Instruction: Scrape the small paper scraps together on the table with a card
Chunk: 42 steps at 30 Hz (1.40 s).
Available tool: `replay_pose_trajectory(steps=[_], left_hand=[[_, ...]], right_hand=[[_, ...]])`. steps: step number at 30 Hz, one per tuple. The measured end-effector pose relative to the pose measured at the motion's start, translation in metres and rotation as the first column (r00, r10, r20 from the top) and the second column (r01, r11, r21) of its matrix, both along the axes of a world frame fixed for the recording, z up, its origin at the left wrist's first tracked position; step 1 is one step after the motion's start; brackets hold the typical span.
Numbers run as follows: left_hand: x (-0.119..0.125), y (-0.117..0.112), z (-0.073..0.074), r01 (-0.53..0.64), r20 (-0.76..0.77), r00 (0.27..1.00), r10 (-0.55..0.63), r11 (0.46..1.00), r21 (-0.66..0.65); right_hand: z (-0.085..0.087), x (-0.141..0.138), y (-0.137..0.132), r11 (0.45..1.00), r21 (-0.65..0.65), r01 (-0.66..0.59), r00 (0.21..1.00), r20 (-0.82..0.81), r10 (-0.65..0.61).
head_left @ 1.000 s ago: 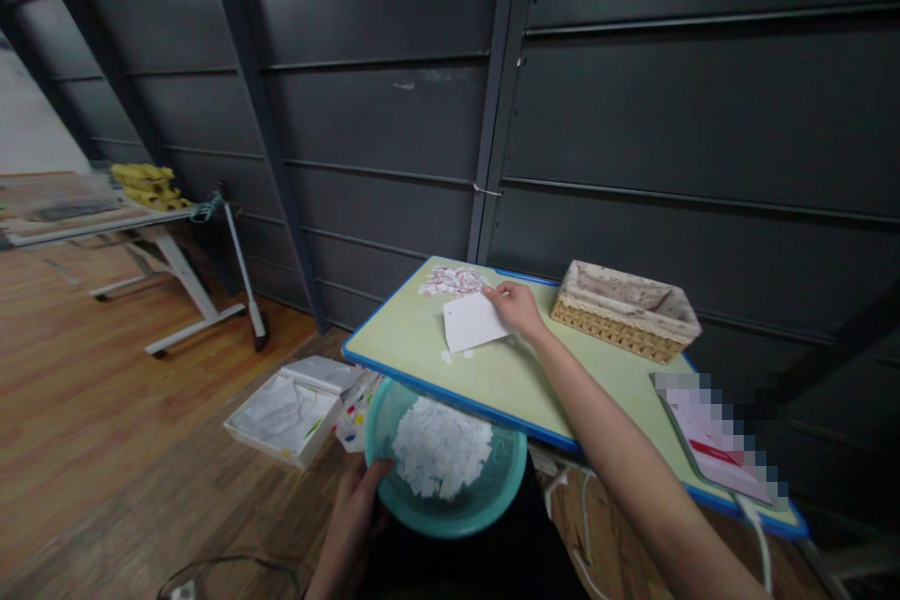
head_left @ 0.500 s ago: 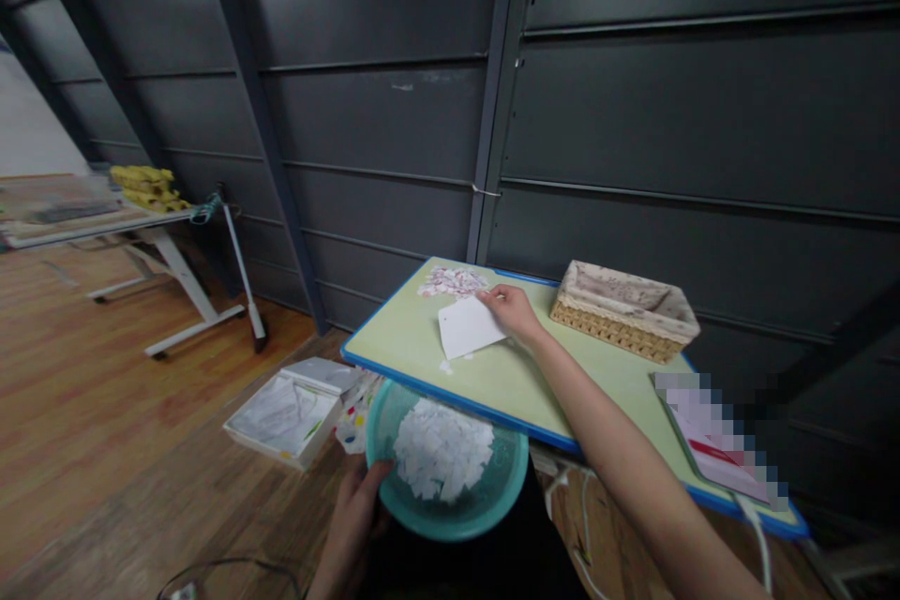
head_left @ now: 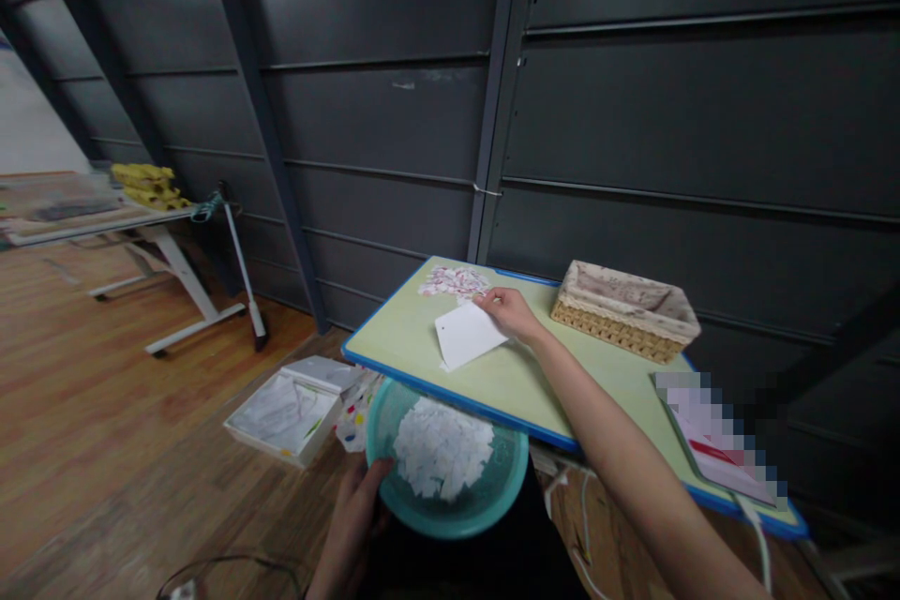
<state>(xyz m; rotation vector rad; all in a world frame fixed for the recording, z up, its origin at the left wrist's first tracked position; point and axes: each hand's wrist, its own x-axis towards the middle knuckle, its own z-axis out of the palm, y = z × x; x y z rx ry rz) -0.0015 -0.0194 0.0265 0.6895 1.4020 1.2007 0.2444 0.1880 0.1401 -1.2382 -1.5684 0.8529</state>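
My right hand pinches the upper edge of a white card with a small dark hole near one corner. The card lies low over the pale green tabletop. Just behind it is a pile of small paper pieces with reddish marks. My left hand grips the near left rim of a teal basin, thumb over the edge. White paper scraps fill the middle of the basin, which sits at the table's front edge above my lap.
A lined wicker basket stands at the table's back right, and a partly pixelated flat pad lies at the right end. On the floor to the left is an open white box. Another table holds yellow items. A dark panelled wall rises behind.
My right hand has shifted the white card slightly toward me and left, and the card now covers most of the small white bits on the table. The left hand and basin stay put.
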Motion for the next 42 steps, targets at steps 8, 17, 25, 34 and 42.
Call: replay_pose_trajectory(steps=[8, 17, 25, 34, 42], left_hand=[[-0.004, 0.002, -0.005, 0.021, 0.050, 0.999, -0.018, 0.999, -0.047], [-0.006, 0.005, -0.010, 0.002, 0.043, 0.999, 0.001, 0.998, -0.070], [-0.004, 0.002, -0.001, 0.007, 0.001, 1.000, -0.007, 0.998, -0.059], [-0.002, -0.001, 0.002, 0.012, 0.032, 0.999, -0.010, 0.999, -0.034], [0.001, 0.002, -0.004, 0.029, 0.033, 0.999, -0.028, 0.999, -0.039]], right_hand=[[0.000, 0.001, 0.004, 0.997, 0.002, 0.074, 0.994, -0.078, -0.073], [-0.004, -0.012, -0.006, 1.000, -0.020, -0.016, 1.000, 0.006, 0.016], [0.000, -0.013, -0.008, 0.994, -0.081, -0.079, 0.985, -0.162, 0.065], [0.008, 0.019, 0.011, 0.994, 0.035, 0.103, 0.990, -0.100, -0.099], [0.004, 0.046, 0.024, 0.958, 0.114, 0.264, 0.956, 0.102, -0.276]])
